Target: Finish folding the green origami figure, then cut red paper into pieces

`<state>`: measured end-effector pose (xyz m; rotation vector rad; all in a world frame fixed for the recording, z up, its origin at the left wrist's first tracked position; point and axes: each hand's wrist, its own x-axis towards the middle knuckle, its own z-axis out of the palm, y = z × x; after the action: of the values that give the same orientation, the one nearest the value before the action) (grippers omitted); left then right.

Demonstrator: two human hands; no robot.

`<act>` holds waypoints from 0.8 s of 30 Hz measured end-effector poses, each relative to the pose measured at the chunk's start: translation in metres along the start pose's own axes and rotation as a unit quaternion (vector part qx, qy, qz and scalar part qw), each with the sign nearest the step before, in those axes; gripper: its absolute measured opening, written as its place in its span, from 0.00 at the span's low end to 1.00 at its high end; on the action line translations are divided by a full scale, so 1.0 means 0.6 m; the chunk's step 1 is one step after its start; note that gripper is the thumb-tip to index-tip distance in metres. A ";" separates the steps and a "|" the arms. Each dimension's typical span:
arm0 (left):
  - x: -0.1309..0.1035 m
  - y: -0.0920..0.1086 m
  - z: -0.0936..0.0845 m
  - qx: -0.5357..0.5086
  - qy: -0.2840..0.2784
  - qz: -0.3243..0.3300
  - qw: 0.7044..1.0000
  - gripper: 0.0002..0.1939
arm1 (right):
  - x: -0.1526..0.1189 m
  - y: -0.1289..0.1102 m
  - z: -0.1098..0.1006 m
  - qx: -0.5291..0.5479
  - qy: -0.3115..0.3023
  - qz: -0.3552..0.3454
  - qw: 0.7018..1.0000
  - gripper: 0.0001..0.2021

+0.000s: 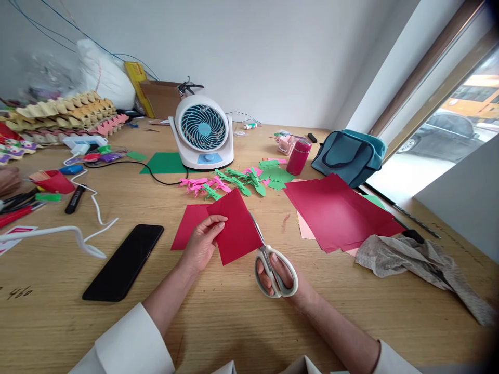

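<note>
My left hand pinches the left edge of a red paper piece held above the table. In my right hand are white-handled scissors, fingers through the loops, with the blades along the paper's right edge. Another red piece lies on the table behind my left hand. Farther back are pink cut-outs and green cut-outs in a loose pile. Large red sheets lie stacked to the right, over pale pink paper.
A black phone lies left of my left forearm. Behind the cut-outs stand a white fan and a red bottle. A teal bag and a grey cloth are at right. Another person's hand shows at far left.
</note>
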<state>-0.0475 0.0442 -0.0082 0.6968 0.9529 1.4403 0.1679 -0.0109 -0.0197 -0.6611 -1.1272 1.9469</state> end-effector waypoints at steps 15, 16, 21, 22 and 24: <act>-0.001 -0.003 -0.002 0.072 -0.047 0.003 0.996 0.14 | 0.009 0.023 -0.019 0.009 -0.016 0.004 1.000 0.25; -0.001 -0.003 -0.002 0.072 -0.047 0.002 0.996 0.14 | 0.009 0.022 -0.018 0.007 -0.015 0.001 1.000 0.25; -0.001 -0.004 -0.001 0.070 -0.048 -0.006 0.996 0.14 | 0.007 0.012 -0.006 -0.008 0.004 -0.018 1.000 0.26; -0.001 -0.005 -0.001 0.070 -0.047 -0.005 0.996 0.14 | 0.006 0.008 -0.002 -0.012 0.011 -0.021 1.000 0.26; -0.001 -0.005 -0.001 0.071 -0.044 -0.002 0.996 0.15 | 0.003 0.001 0.004 -0.019 0.025 -0.022 0.999 0.26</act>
<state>-0.0467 0.0433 -0.0113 0.8566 0.9933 1.3366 0.1650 -0.0108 -0.0190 -0.6958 -1.1411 1.8659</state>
